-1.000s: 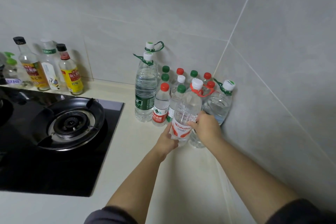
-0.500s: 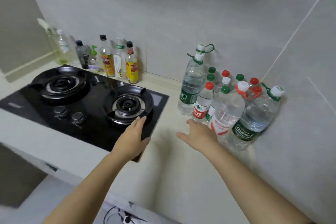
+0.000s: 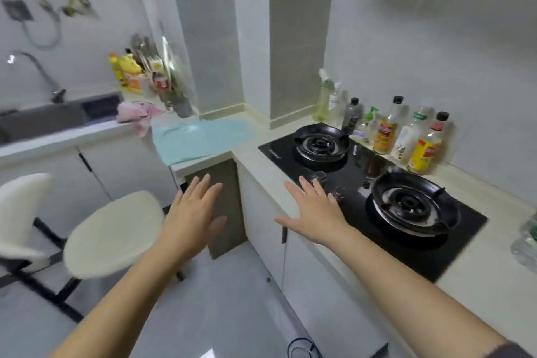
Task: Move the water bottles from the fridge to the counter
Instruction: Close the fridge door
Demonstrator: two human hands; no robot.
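Left hand and right hand have come off the water bottles, now a sliver at the frame's right edge on the counter. Both empty, fingers spread apart. We judge that bottle delivered, another fridge trip next; fridge unseen.

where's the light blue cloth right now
In the head view the light blue cloth lies on the counter corner, left of the gas hob and right of the pink rag beside the sink.
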